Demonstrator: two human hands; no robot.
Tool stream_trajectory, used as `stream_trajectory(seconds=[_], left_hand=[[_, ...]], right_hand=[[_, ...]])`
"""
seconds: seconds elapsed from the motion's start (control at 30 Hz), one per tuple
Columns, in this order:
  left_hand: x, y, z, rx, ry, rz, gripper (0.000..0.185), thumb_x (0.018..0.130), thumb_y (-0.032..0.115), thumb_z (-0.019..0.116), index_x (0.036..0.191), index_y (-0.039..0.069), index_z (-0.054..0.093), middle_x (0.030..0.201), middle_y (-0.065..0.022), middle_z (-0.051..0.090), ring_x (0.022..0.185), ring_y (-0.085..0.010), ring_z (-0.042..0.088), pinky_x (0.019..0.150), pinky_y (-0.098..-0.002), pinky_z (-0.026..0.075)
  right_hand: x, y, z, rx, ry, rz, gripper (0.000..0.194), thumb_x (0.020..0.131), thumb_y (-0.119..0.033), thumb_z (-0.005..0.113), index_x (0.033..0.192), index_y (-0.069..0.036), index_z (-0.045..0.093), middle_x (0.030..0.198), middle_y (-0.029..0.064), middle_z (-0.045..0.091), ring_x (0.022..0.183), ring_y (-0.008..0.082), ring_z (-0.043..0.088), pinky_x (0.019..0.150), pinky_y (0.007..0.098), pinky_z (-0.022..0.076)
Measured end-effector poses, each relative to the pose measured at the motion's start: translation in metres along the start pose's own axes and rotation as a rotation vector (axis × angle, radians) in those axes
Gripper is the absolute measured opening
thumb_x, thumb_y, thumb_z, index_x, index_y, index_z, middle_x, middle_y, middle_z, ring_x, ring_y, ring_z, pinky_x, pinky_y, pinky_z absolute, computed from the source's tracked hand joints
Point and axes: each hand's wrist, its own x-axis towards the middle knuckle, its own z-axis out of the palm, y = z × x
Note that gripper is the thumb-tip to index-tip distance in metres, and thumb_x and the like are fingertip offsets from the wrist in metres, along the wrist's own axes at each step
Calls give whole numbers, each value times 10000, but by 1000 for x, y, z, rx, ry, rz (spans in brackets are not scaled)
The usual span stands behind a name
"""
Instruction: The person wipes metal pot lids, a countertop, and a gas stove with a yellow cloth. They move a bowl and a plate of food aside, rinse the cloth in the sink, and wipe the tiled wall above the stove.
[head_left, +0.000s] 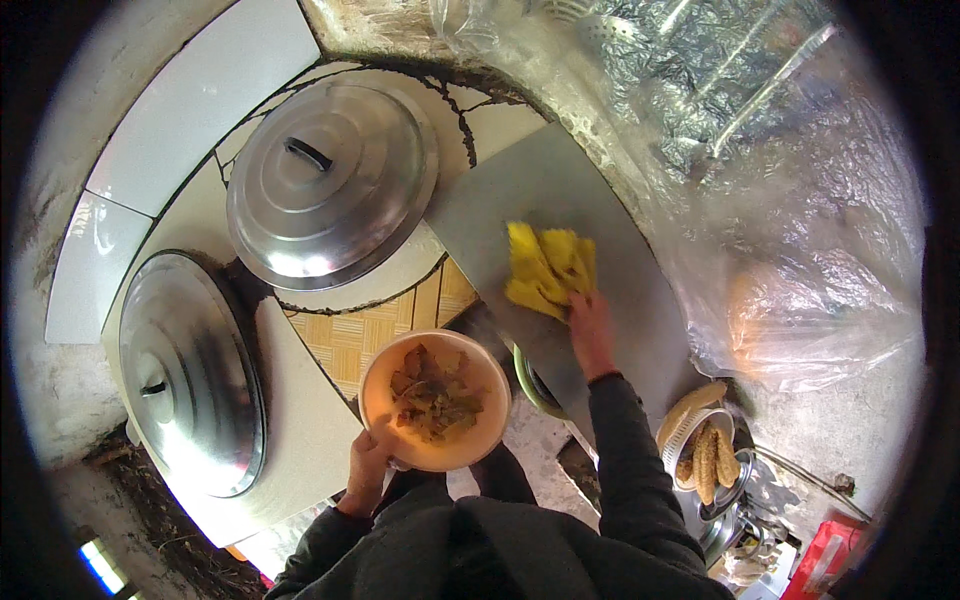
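My left hand (365, 466) grips the rim of an orange plastic bowl (435, 399), held up in front of my body. Leafy scraps (436, 394), brownish green, lie in the bottom of the bowl. With my right hand (591, 330) I hold a crumpled yellow cloth (551, 268) against the grey countertop slab (630, 300). The cloth is bunched under and ahead of my fingers, and the hand is slightly blurred.
Two large metal lids, one round (334, 184) and one at the left (187, 375), cover the tiled stove (296, 442). Clear plastic sheeting (787, 225) hangs at the right. A white basket (673, 442) with loofah-like pieces (706, 459) stands at lower right. Below the slab shows a green-rimmed container (531, 386).
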Motion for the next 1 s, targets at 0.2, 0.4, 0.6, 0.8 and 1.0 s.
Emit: stream_trajectory(seconds=[0.2, 0.4, 0.6, 0.8, 1.0], left_hand=[[4, 1, 11, 2, 2, -8, 396, 886, 120, 562, 1265, 7, 535, 903, -25, 644, 698, -96, 595, 564, -210, 441], [18, -2, 1, 114, 11, -20, 398, 896, 130, 562, 1273, 7, 527, 879, -25, 633, 695, -94, 590, 587, -216, 463], [13, 18, 0, 68, 42, -8, 399, 889, 168, 567, 1258, 19, 539, 870, 2, 627, 635, -57, 520, 539, -188, 382], [17, 25, 6, 37, 26, -59, 387, 889, 171, 561, 1251, 34, 541, 839, 12, 624, 622, -49, 512, 522, -195, 385], [28, 22, 11, 69, -11, -8, 302, 892, 119, 555, 1164, -11, 543, 876, -48, 647, 687, -107, 591, 583, -231, 472]], right_hand=[[-67, 38, -36, -1, 120, 273, 223, 885, -117, 559, 1094, -40, 569, 1080, 158, 566, 996, 330, 551, 843, 377, 452], [19, -42, 12, 602, 346, -38, 265, 849, -45, 588, 1110, -30, 546, 1054, 153, 568, 982, 334, 549, 880, 393, 440], [127, -136, 64, 196, 158, -419, 272, 809, -137, 664, 1068, -96, 595, 1077, 155, 579, 992, 346, 565, 845, 437, 470], [122, -113, 65, -51, 27, -524, 301, 843, -100, 561, 1140, -127, 604, 1078, 131, 526, 1002, 317, 536, 833, 419, 472], [77, -30, -18, -87, -252, -470, 319, 860, -98, 532, 1169, -152, 592, 1025, 112, 550, 940, 321, 561, 795, 432, 475]])
